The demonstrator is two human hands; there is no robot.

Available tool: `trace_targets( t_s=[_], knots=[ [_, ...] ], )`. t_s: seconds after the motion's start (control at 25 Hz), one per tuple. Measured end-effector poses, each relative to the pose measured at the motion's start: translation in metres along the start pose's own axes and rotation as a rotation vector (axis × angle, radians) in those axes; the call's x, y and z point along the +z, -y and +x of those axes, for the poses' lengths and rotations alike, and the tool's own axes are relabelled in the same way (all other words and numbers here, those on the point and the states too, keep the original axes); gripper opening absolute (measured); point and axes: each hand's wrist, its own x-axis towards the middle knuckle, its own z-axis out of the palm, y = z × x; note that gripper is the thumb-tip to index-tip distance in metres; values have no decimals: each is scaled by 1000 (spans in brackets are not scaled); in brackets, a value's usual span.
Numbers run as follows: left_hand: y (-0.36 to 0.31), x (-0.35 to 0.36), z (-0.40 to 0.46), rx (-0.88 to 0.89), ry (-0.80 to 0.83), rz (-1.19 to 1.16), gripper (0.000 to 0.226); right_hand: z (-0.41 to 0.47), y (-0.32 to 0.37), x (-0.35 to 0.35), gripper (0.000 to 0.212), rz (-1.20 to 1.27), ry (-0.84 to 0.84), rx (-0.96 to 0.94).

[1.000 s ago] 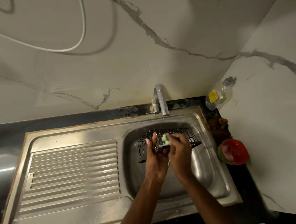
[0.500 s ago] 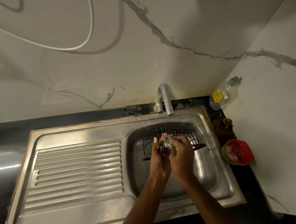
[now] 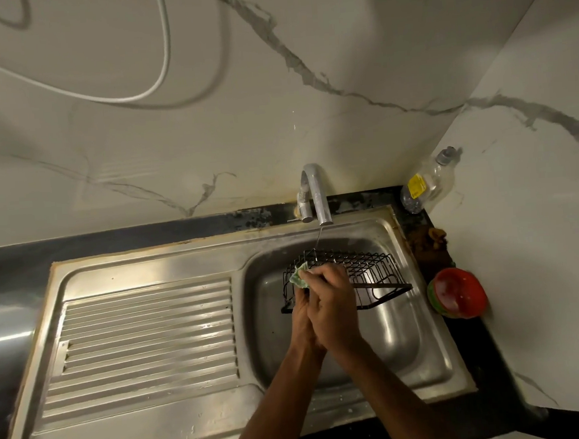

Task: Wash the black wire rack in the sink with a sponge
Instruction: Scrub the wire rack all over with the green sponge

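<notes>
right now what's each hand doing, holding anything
Left hand: closed on the black wire rack, mostly hidden behind the right.
Right hand: closed on the green sponge.

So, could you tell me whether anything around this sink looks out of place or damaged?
Mostly wear: the counter strip behind the tap looks blotchy and worn. A clear bottle leans tilted in the corner. The black wire rack looks intact.

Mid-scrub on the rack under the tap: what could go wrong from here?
The wire rack is held up over the sink basin mainly by the left hand, so it could slip while wet. The right hand rubs the sponge over thin wires, which might snag it. Only a thin stream leaves the tap, so rinsing may be slow.
</notes>
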Motion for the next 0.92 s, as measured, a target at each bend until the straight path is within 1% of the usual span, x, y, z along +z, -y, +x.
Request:
trace_targets(
  t_s=[0.04,0.08,0.16,0.2,0.24,0.28,0.32,0.36,0.44,0.48,0.6,0.64,0.68,0.76,0.8,0.84,0.88,0.92],
  knots=[
    [0,1,-1,-9,1,-12,30,5,-5,-4,32,12,-1,2],
    [0,0,1,41,-20,29,39,12,-18,-9,32,12,-39,47],
    [-4,8,-4,71,-21,104,57,23,-48,-22,37,-23,-169,203],
    [-4,10,-3,85,-21,155,59,25,-57,-27,38,-48,-225,267],
    [-3,11,-4,90,-17,166,58,24,-57,-27,38,-71,-248,305],
    [-2,12,-5,70,-8,144,55,21,-48,-22,38,-81,-232,318],
    [-3,13,-7,65,-21,129,53,16,-33,-13,38,-68,-184,296],
    [-4,13,-9,54,-1,109,54,10,-20,-7,39,-44,-132,240],
    [-11,13,-11,63,14,91,53,11,-17,-10,41,25,-100,135],
    [-15,15,-11,82,9,72,49,17,-27,-16,41,29,-123,138],
    [-20,11,-14,106,-5,85,43,24,-54,-28,39,-39,-270,259],
    [-19,11,-16,89,1,88,40,22,-47,-24,39,-36,-261,271],
    [-17,8,-15,75,21,82,38,18,-30,-16,38,-18,-212,242],
    [-16,2,-11,63,64,56,52,8,1,-2,36,18,-106,82],
    [-19,2,-12,60,59,50,54,9,2,-3,37,39,-79,22],
    [-20,4,-14,68,51,38,46,13,-6,-8,39,42,-85,10],
    [-21,5,-16,75,33,46,37,18,-19,-14,39,13,-131,37],
    [-21,7,-17,85,14,72,33,21,-35,-21,39,-22,-195,101]
  ],
)
